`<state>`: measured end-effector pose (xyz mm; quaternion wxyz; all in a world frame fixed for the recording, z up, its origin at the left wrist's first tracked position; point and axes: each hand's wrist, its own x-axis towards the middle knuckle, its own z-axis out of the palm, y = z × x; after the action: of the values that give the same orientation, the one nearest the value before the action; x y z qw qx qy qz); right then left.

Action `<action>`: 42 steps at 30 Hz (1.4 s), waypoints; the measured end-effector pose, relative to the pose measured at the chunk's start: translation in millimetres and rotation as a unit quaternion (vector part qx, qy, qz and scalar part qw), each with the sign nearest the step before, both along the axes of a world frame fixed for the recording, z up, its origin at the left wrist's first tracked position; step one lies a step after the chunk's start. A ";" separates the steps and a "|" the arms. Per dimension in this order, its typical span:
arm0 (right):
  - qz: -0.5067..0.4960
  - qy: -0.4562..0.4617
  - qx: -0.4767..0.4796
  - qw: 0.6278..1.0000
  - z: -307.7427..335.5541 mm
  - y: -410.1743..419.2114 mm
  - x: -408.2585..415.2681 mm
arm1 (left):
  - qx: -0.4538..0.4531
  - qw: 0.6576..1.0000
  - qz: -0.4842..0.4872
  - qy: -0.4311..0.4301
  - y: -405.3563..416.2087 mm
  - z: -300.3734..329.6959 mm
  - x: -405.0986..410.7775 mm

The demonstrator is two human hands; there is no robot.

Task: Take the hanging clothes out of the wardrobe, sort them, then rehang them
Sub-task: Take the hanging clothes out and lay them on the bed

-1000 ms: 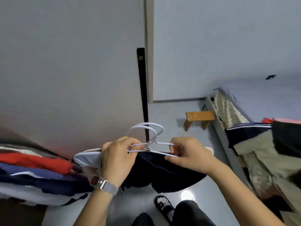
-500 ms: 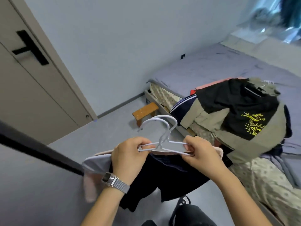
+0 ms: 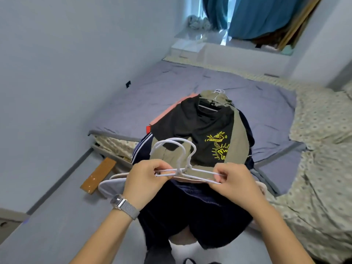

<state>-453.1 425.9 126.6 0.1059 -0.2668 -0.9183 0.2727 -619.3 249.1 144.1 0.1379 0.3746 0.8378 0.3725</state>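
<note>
Both hands hold a bunch of white hangers (image 3: pixel 182 164) level in front of me. My left hand (image 3: pixel 146 180) grips their left side and my right hand (image 3: pixel 236 180) pinches the right side. A dark navy garment (image 3: pixel 194 212) hangs from them, with a pale pink piece just under the bars. Beyond the hangers, a pile of clothes (image 3: pixel 207 130) lies on the bed, topped by a black shirt with a yellow print over an olive garment. That pile's own hanger hooks stick out at its far end.
The bed (image 3: pixel 156 96) has a purple sheet, with a patterned quilt (image 3: pixel 322 145) at the right. A small wooden stool (image 3: pixel 99 175) stands on the grey floor by the bed's corner. Blue curtains (image 3: pixel 253 16) hang at the far window. A wall runs along the left.
My view has swung from the wardrobe and door round to the bed. Both hands keep the same grip on the hangers and now hold them over the near end of the clothes pile.
</note>
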 end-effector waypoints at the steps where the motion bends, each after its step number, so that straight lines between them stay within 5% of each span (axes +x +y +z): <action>1: -0.016 0.007 0.000 1.000 2.1 13.2 -6.2 | -0.002 1.000 -0.008 0.001 16.0 -0.3 -10.9; 9: -0.077 -0.022 0.026 0.996 4.7 112.5 -73.4 | 0.003 0.997 -0.076 0.002 136.3 -7.9 -96.8; 17: -0.112 -0.001 0.013 0.994 86.7 222.8 -141.7 | 0.072 0.988 -0.121 0.066 269.7 65.9 -183.3; 25: -0.103 -0.028 -0.053 0.993 31.9 306.2 -192.3 | 0.007 0.992 -0.117 0.042 351.2 25.4 -222.9; 32: -0.090 0.053 -0.048 0.993 73.5 442.3 -257.7 | 0.050 0.990 -0.095 0.095 481.4 74.0 -289.7; 36: -0.113 0.060 -0.034 0.991 26.8 513.2 -306.1 | 0.001 0.988 -0.062 0.141 550.0 33.9 -325.2; 42: -0.106 -0.131 -0.025 0.985 -114.6 584.5 -350.4 | -0.120 0.986 -0.023 0.113 547.5 -73.5 -336.4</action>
<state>-803.5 1010.4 12.0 0.0061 -0.3990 -0.8835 0.2455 -955.7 796.7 70.6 0.0949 0.4144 0.8776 0.2216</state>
